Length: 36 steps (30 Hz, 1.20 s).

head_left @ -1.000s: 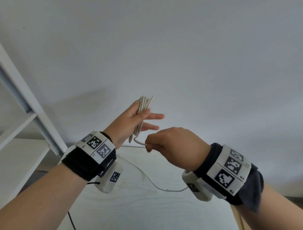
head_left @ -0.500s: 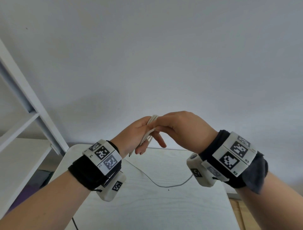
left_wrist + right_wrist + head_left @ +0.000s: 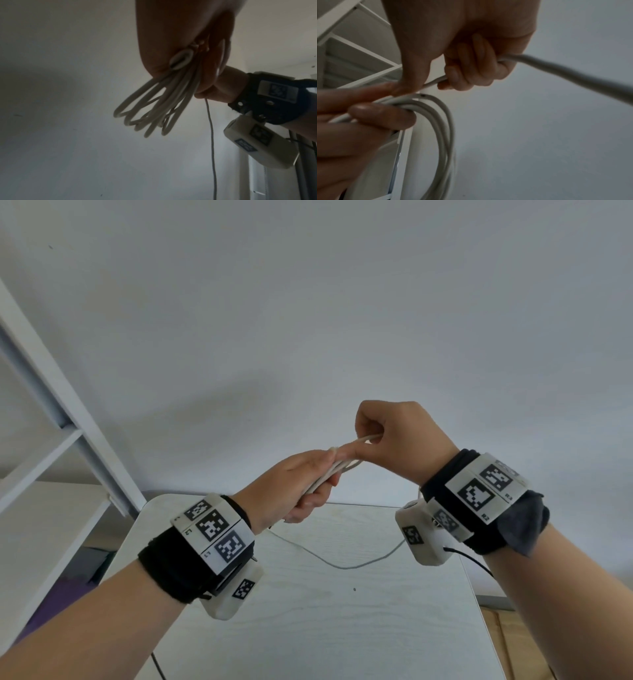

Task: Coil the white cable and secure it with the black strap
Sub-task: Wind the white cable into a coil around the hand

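Note:
My left hand grips a bundle of several loops of the white cable in mid-air above the table. The loops fan out below the fist in the left wrist view, white cable, with a white connector against the palm. My right hand is just right of and above the left, fingers curled round the free strand of the white cable. The slack hangs down in an arc over the table. No black strap is in view.
A white wood-grain table lies below my hands. A white shelf frame stands at the left. A plain grey wall fills the background. A thin black wire runs from the right wrist camera.
My right hand has carried the free strand up and over to the right of the left hand. The left hand tilted the bundle from upright to nearly level and lowered it.

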Each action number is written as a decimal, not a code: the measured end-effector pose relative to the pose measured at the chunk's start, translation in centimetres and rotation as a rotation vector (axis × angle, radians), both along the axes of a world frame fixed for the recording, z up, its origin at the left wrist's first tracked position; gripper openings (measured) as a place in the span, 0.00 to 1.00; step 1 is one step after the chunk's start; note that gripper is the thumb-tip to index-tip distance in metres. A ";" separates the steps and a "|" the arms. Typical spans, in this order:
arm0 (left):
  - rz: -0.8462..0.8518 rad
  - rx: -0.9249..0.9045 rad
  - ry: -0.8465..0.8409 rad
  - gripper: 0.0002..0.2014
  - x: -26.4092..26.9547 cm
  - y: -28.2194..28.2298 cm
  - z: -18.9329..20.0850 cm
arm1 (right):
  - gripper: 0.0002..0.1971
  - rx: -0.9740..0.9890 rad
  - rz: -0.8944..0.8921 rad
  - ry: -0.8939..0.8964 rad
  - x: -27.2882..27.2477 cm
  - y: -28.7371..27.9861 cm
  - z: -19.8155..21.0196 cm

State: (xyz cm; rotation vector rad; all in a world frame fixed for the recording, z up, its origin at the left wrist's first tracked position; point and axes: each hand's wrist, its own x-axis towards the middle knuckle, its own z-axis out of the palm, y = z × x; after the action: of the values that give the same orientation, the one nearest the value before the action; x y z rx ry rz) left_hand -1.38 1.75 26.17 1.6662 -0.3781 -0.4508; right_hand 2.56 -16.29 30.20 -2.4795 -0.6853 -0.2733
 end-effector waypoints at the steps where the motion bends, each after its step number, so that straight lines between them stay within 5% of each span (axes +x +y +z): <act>1: -0.009 -0.014 0.010 0.21 0.0 0.0 0.0 | 0.23 0.019 0.000 0.013 0.2 -0.2 -0.1; 11: -0.120 -0.362 0.192 0.19 0.5 1.4 0.4 | 0.26 0.317 0.009 0.236 1.9 -1.4 -2.4; 26: -0.394 -1.111 0.386 0.17 3.2 5.7 3.7 | 0.14 0.643 -0.067 0.497 1.8 -3.4 -8.1; 32: -0.028 -0.885 0.143 0.18 3.1 5.7 4.4 | 0.06 0.633 -0.116 0.437 1.0 -2.7 -8.9; 36: 0.148 -0.811 0.067 0.19 3.1 5.1 4.6 | 0.04 0.446 -0.142 0.270 0.4 -1.9 -8.8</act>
State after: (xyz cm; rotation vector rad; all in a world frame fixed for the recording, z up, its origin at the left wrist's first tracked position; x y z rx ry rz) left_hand 1.70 6.87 30.77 0.8788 -0.3245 -0.1945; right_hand 2.99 -18.21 21.44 -2.0841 -0.2959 -0.1221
